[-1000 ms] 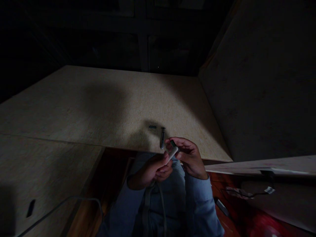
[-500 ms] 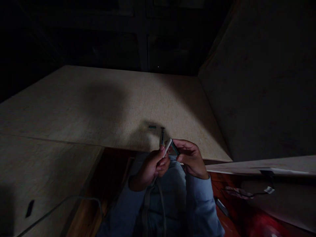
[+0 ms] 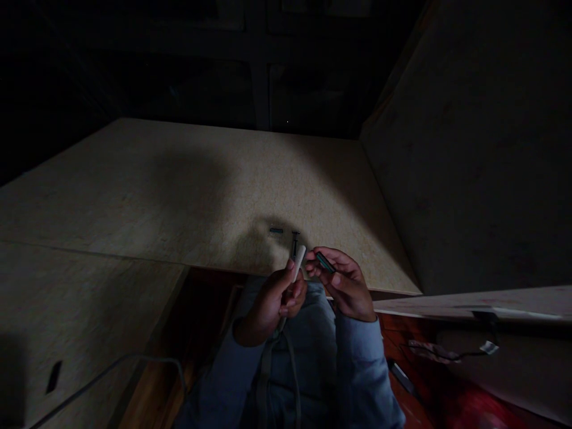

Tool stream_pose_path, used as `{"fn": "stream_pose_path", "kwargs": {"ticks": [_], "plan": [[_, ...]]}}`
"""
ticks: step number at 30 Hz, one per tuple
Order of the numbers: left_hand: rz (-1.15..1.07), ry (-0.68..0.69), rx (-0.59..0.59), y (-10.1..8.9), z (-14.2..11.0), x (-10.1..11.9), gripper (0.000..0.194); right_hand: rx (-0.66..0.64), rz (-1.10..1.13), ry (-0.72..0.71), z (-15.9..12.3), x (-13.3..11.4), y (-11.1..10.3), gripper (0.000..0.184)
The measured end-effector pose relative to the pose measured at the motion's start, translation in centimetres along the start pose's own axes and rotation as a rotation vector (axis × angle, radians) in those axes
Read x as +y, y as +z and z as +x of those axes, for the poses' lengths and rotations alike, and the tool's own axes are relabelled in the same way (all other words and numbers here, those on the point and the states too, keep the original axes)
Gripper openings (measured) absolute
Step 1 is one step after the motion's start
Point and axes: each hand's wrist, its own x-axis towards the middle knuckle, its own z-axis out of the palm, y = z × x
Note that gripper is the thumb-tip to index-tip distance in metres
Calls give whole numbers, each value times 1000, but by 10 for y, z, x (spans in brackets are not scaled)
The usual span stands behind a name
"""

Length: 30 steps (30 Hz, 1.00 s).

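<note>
In dim light, my left hand [image 3: 272, 304] is closed round a short white stick-like piece [image 3: 298, 262] that points up and away. My right hand [image 3: 344, 283] pinches a small dark green piece [image 3: 325, 262] between thumb and fingers, just right of the white piece's tip and apart from it. Both hands hover at the near edge of a pale chipboard panel [image 3: 179, 190]. On that panel, just beyond my hands, lie a dark screw [image 3: 294, 241] and a small dark plug [image 3: 276, 230].
A second board [image 3: 469, 149] stands upright on the right. Another panel [image 3: 67, 310] lies at the lower left with a dark slot [image 3: 54, 376] and a grey cable [image 3: 111, 369] across it. A board edge with a bracket and wire [image 3: 485, 316] is at the right, over a reddish floor.
The white piece has swung from pointing right to pointing up. The dark piece, earlier touching its tip, is now apart from it in my right fingers.
</note>
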Motion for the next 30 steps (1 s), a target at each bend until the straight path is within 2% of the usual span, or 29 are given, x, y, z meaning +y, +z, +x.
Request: {"fn": "stream_pose_path", "kwargs": {"ticks": [4,14,22,27,30], "plan": [[-12,-26,-16,2,-1,-1,57,30,11,-13,2,0,2,50],[-220,-162,-242,5,4,-10,60,23,12,33,2,5,12,51],[-262,-181,-292,9,1,-7,59,58,101,40,3,9,21,56],[-189,-138,-245,14,2,-12,57,50,135,32,4,11,20,52],[-59,-65,-124,17,2,-13,59,39,126,20,5,12,17,52]]}}
